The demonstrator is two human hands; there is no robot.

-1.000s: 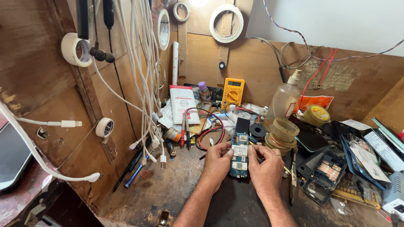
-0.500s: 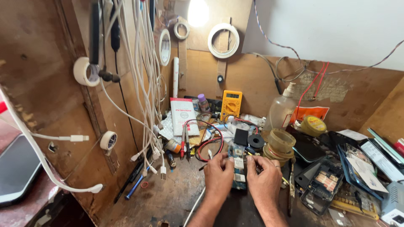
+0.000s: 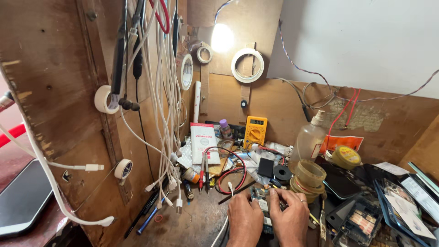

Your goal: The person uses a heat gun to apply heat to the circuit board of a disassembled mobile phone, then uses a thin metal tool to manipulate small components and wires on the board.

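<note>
far left there's a dark tablet (image 3: 23, 196) lying flat, then a wood panel with a mess of white cables (image 3: 162, 114) hanging down and tape rolls (image 3: 106, 99) stuck on it. mid bench: a white box (image 3: 204, 142), red and black probes (image 3: 204, 171) and a yellow multimeter (image 3: 255, 131) leaning on the back wall. down at the bottom edge the left hand (image 3: 244, 223) and right hand (image 3: 289, 220) both pinch an opened phone (image 3: 262, 203), fingers curled tight on its sides, right one maybe holding a thin tool too, can't tell. looks like board-level fiddling mid way; next move probably wants a steady grip and a fine tip. the phone lies flat on the bench, long axis running away from the person, top end toward the multimeter. right of that, stacked amber tape reels (image 3: 307, 176), a clear bottle (image 3: 308, 141) and more phones (image 3: 402, 201).
</note>
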